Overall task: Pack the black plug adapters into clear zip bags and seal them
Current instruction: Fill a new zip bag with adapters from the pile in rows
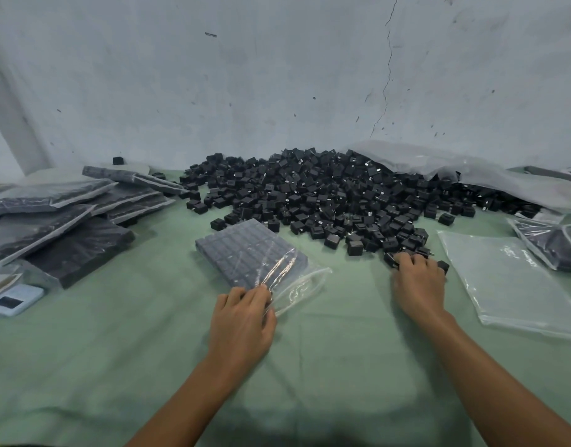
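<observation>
A big heap of black plug adapters (pixel 326 195) covers the far middle of the green table. In front of it lies a clear zip bag (pixel 245 250) filled with neat rows of adapters, its open mouth toward me. My left hand (pixel 242 321) pinches the loose plastic at that mouth. My right hand (pixel 418 282) reaches into the near edge of the heap, fingers curled around a few adapters (pixel 392 258).
Filled bags (pixel 61 217) are stacked at the left, with a small light-blue device (pixel 13 300) near them. A pile of empty clear bags (pixel 516 282) lies at the right, another filled bag (pixel 555 243) beyond. A large plastic sack (pixel 471 175) drapes behind the heap. A grey wall stands at the back.
</observation>
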Motion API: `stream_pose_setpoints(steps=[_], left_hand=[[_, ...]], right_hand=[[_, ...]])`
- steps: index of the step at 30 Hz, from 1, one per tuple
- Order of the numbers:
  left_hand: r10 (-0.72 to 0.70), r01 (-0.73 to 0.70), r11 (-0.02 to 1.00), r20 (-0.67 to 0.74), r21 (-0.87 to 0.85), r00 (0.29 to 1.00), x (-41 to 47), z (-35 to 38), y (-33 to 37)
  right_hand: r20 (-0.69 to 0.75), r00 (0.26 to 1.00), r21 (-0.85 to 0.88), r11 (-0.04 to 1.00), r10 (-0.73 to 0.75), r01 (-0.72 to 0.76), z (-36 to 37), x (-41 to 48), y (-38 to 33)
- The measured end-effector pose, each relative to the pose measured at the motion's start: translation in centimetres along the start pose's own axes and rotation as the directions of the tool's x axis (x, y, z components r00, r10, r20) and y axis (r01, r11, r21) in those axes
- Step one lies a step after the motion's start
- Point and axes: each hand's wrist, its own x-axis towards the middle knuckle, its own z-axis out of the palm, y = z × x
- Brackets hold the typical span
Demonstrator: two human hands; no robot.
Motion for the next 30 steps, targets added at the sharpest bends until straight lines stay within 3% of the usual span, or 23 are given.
stream_pose_setpoints(steps=[3,5,7,9,13,16,18,21,26,30], left_hand=[[0.001,-0.001,1.000,0.003,0.004,1.000,0.1,-0.1,0.1],[-0.002,0.002,1.000,0.015,0.007,1.000,0.0,-0.1,0.1],[-0.008,0.008,1.000,0.026,0.007,1.000,0.0,-0.1,0.1],[-0.014,0.014,1.000,0.028,0.009,1.000,0.0,-0.1,0.1],[-0.026,0.026,1.000,0.008,0.013,1.000,0.3,0.0,0.3],[-0.013,0.013,0.999,-0.005,0.032,1.000,0.6,0.0,0.2],[-0.005,0.006,0.999,-0.010,0.032,1.000,0.9,0.0,0.1],[-0.002,0.002,1.000,-0.021,0.014,1.000,1.3,0.0,0.2],[-0.023,0.025,0.999,-0.048,0.027,0.999,2.2,-0.2,0.1],[-0.031,0.032,0.998,-0.031,0.048,0.999,2.5,-0.7,0.6]], right_hand=[[-0.015,0.998,0.187,0.981,-0.057,0.059,-0.9,-0.9,-1.7],[0.069,0.988,0.438,0.894,-0.137,0.093,-1.7,-2.1,-3.2],[0.185,0.971,0.742,0.669,-0.149,-0.039,-2.6,-3.4,-5.1],[0.290,0.947,0.893,0.396,-0.139,-0.215,-3.1,-4.4,-7.1],[0.463,0.868,0.871,-0.090,-0.179,-0.483,-3.5,-5.6,-10.6],[0.470,0.862,0.832,-0.230,-0.190,-0.504,-3.3,-6.2,-12.5],[0.432,0.893,0.865,-0.222,-0.126,-0.450,-2.8,-6.9,-13.5],[0.325,0.945,0.940,-0.103,-0.026,-0.326,-2.0,-8.1,-14.5],[0.226,0.974,0.963,0.153,-0.010,-0.222,-1.6,-9.0,-14.6],[0.197,0.979,0.959,0.215,-0.044,-0.183,-1.3,-9.1,-14.5]])
